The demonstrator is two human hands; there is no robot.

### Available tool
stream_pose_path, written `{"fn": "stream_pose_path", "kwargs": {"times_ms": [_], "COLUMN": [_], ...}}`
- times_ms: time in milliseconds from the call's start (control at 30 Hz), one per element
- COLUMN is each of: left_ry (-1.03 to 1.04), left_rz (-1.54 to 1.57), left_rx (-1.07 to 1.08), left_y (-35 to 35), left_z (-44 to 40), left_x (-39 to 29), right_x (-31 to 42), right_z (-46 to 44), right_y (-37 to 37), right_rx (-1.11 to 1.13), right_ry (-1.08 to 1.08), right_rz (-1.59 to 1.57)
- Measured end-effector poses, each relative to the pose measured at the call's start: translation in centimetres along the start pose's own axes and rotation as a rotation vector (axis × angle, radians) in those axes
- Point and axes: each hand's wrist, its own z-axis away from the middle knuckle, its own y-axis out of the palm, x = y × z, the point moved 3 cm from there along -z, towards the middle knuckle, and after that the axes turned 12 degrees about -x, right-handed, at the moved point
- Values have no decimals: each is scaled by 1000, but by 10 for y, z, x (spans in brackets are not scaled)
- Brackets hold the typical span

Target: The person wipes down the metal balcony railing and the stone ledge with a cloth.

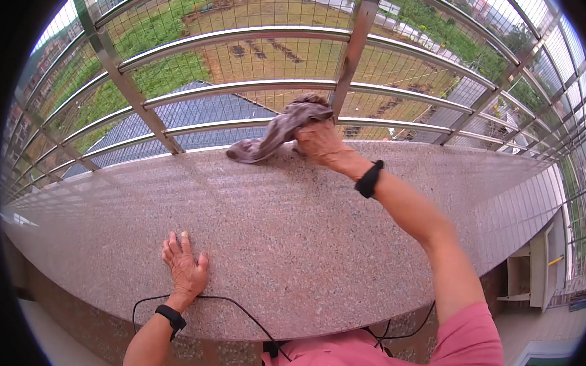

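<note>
A crumpled grey-brown cloth (277, 131) is bunched at the far edge of the speckled pink stone countertop (256, 238), against the metal railing (237, 125). My right hand (321, 144) is closed on it, and one end of the cloth trails to the left over the stone. Nearer the front, my left hand (185, 267) lies on the stone with its fingers spread and nothing in it. A black band (370, 179) is on my right wrist and a black watch-like band (172, 320) on my left.
Steel bars with wire mesh rise along the far side and curve round both ends. A black cable (243, 309) crosses the front edge near my left wrist and hangs below. An open white cabinet (540, 269) stands at the lower right.
</note>
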Motion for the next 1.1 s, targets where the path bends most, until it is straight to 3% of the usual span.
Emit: {"fn": "stream_pose_path", "kwargs": {"times_ms": [67, 133, 167, 200, 267, 400, 467, 533, 600, 867, 1100], "left_ry": [-16, -17, -16, -27, -10, -13, -14, -20, -26, -10, -2], "left_rz": [-23, -17, 2, 2, 2, 19, 35, 26, 19, 71, 65], "left_rx": [14, 17, 16, 17, -1, 5, 3, 16, 28, 27, 42], "left_y": [-2, -5, -5, -4, -5, -4, -5, -8, -8, -6, -8], "left_z": [-1, -2, -3, -2, -1, -2, -2, -3, -2, -2, -3], "left_x": [-2, -2, -3, -3, -2, -2, -3, -3, -3, -1, -1], "right_x": [2, 10, 4, 0, -19, -32, -30, -28, -14, 35, 73], "right_z": [10, 27, 38, 44, 55, 46, 45, 37, 29, -5, -37], "right_y": [-10, -10, -7, -10, -12, 4, 19, 36, 46, 66, 105], "right_rx": [-60, 103, 438, 442, 368, 259, 214, 167, -17, -285, -308], "right_ry": [-42, 140, 384, 374, 675, 740, 1308, 1381, 1684, 2034, 2068], "right_rz": [-11, 24, 49, 45, 149, 104, -337, -448, -608, -785, -1017]}}
